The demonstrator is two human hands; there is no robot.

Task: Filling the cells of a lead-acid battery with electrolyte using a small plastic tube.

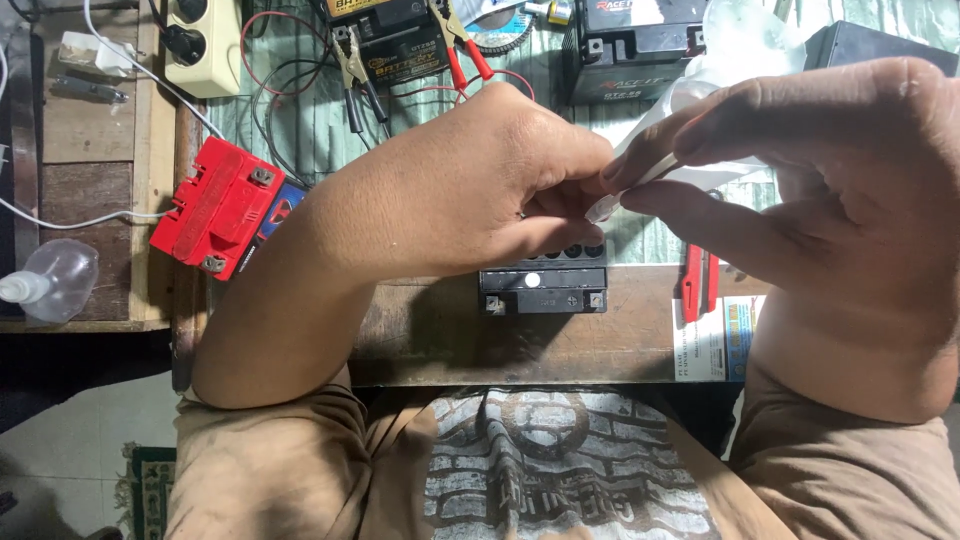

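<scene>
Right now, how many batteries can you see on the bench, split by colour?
Black batteries: 4
Red batteries: 1
Total: 5
The black one under the hands is mostly hidden.

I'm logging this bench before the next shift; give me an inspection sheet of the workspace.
Surface: worn wooden bench with a green mat behind.
Job's things: small white tube pinched over a black battery.
Clutter: red battery, two more black batteries, clear bottle, red cutter.
Grips: left hand and right hand both shut on the tube.
Cables: red and black clamp leads, white cord, power strip.
Surroundings: pale floor tiles, rug corner.
</scene>
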